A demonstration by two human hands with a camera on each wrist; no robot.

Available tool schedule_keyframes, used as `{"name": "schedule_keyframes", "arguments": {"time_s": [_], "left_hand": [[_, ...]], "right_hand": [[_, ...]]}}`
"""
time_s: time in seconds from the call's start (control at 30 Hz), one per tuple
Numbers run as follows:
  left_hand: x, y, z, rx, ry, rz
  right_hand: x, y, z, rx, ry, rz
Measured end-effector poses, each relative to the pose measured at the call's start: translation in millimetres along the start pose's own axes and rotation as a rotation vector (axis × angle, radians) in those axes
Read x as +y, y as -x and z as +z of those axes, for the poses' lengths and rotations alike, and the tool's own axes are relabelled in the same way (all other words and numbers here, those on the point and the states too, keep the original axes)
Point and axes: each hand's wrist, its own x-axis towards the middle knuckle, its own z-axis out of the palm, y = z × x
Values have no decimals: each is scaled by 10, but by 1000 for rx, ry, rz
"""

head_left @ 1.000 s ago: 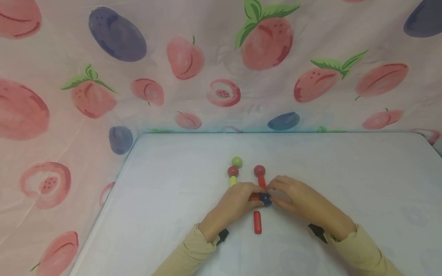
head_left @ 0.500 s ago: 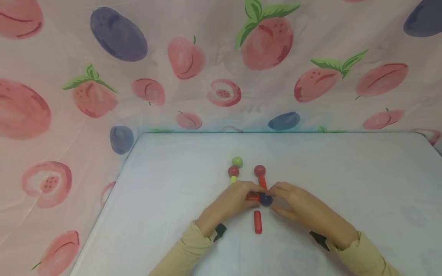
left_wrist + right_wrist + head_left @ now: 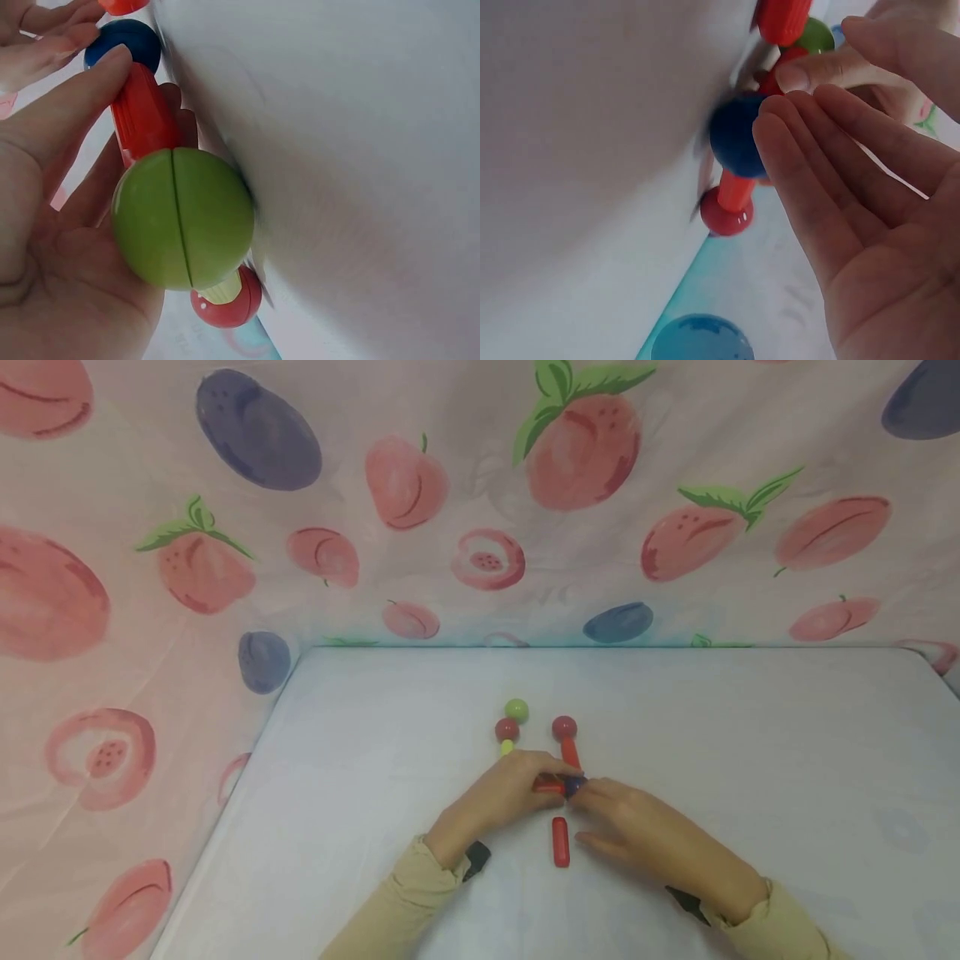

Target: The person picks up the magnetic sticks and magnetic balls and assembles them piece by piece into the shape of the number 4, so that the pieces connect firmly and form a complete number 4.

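Observation:
My left hand pinches a red rod between thumb and fingers. A green ball is at the rod's near end, close to the palm, and a dark blue ball is at its other end. My right hand lies alongside with straight fingers, their tips at the blue ball and the thumb held apart. Beyond the blue ball, a red-orange rod leads to a red ball. Left of that, a yellow-green rod runs from behind the left hand to another red ball.
A separate red rod lies on the white tabletop in front of the hands. A lime green ball sits at the back, just behind the left red ball. Fruit-patterned cloth rises behind the table and along its left side.
My right hand has come nearer and lower; its thumb has left the blue ball, and its straight fingers now overlap the ball. The left hand keeps its pinch and has shifted only slightly.

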Motion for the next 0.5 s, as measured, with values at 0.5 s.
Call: {"name": "schedule_keyframes", "arguments": {"time_s": [0.5], "left_hand": [[-16, -3, -1, -9, 39, -1]], "right_hand": [[-76, -38, 135, -22, 35, -26]]}}
